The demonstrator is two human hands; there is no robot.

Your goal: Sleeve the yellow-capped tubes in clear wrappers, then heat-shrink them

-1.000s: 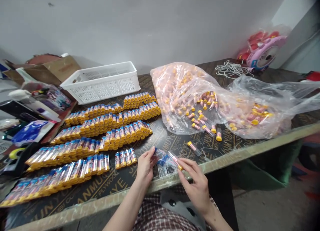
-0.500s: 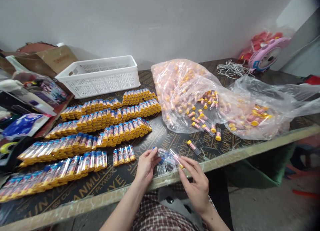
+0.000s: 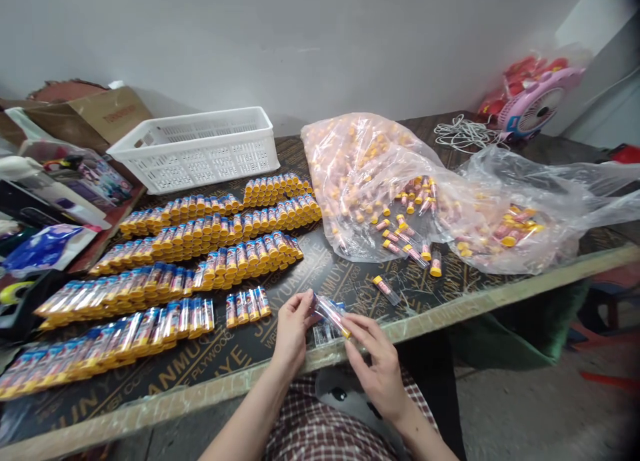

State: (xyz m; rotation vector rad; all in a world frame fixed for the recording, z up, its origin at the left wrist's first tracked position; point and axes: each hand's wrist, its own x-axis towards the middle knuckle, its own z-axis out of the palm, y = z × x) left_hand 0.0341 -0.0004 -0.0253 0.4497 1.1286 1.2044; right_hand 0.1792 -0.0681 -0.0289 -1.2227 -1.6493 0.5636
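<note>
My right hand point(image 3: 373, 354) pinches the yellow-capped end of a clear plastic tube point(image 3: 331, 314) with pink inside. The tube slants up to the left. At its other end, my left hand point(image 3: 295, 324) is closed, thumb against fingers, on a small blue piece point(image 3: 314, 296). Whether that piece is a cap or the edge of a clear wrapper I cannot tell. Below the tube, partly covered by my hands, some clear and blue pieces point(image 3: 323, 334) lie at the table edge. A loose yellow-capped tube point(image 3: 386, 290) rests just beyond my right hand.
Rows of blue-and-yellow tubes point(image 3: 240, 264) fill the left of the black table point(image 3: 240, 364). Behind them stands a white plastic basket point(image 3: 200, 154). A clear bag point(image 3: 360, 174) spills yellow-capped tubes on the right. A pink fan point(image 3: 543, 108) and white cord point(image 3: 467, 136) are at the back right.
My right hand has moved left with the tube, bringing its clear end up to the fingers of my left hand. My left hand has hardly moved.
</note>
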